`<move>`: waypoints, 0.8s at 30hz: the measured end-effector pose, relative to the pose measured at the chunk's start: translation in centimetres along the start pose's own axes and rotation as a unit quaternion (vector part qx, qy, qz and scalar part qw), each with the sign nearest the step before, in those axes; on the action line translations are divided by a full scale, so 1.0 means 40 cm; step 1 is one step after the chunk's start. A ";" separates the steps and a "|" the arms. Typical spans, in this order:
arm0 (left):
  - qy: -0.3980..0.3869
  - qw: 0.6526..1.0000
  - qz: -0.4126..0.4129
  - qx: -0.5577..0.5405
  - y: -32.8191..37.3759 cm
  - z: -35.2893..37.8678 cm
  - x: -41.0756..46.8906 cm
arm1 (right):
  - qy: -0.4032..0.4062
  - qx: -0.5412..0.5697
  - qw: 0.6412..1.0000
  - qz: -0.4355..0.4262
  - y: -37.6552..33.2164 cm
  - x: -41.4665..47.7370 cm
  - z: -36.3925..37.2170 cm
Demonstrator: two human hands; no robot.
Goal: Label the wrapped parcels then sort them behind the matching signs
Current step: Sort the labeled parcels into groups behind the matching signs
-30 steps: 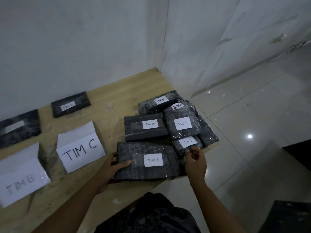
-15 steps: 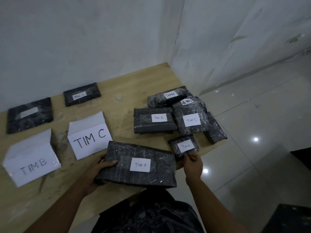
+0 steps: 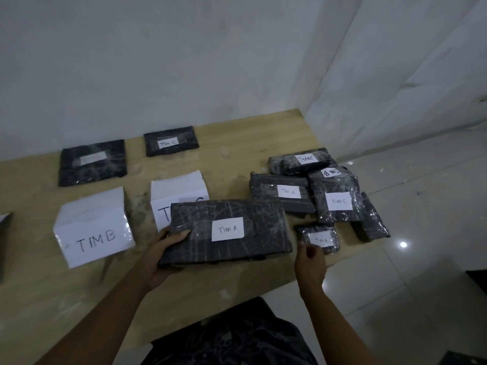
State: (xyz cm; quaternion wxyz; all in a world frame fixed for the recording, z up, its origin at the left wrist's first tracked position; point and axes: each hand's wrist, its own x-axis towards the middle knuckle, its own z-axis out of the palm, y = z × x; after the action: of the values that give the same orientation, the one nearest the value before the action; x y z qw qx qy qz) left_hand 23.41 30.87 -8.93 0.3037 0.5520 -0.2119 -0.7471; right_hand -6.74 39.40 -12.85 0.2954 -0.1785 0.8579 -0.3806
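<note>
Head view: on the wooden table (image 3: 226,156) in a white-walled corner, the left hand (image 3: 164,250) grips the large parcel (image 3: 261,217) by its left end.

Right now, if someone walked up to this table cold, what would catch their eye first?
The large Tim A parcel, gripped at its left end by the left hand, covers part of the TIM C sign. Next, the white TIM B sign to its left, and the heap of dark labelled parcels at the right edge of the table, where the right hand reaches a small Tim A parcel.
</note>
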 end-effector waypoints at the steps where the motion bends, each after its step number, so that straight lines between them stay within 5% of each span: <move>1: 0.001 1.000 0.006 -0.010 0.026 -0.050 -0.015 | -0.044 0.013 0.998 -0.039 -0.038 -0.045 0.038; 5: 0.001 0.999 0.011 -0.034 0.084 -0.120 -0.031 | -0.137 0.090 0.980 -0.115 -0.148 -0.163 0.096; 12: 0.045 0.993 0.076 -0.079 0.216 -0.404 -0.084 | -0.238 0.182 0.950 -0.091 -0.329 -0.348 0.347; 24: 0.186 0.964 0.161 -0.102 0.385 -0.924 -0.191 | -0.450 0.011 0.874 -0.182 -0.480 -0.637 0.793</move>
State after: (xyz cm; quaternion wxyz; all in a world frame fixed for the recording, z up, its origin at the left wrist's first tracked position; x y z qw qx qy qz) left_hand 63.61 25.63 -4.68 0.5086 0.6059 -0.1600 -0.5905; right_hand 34.62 23.13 -5.85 0.5770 -0.4803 0.5802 -0.3160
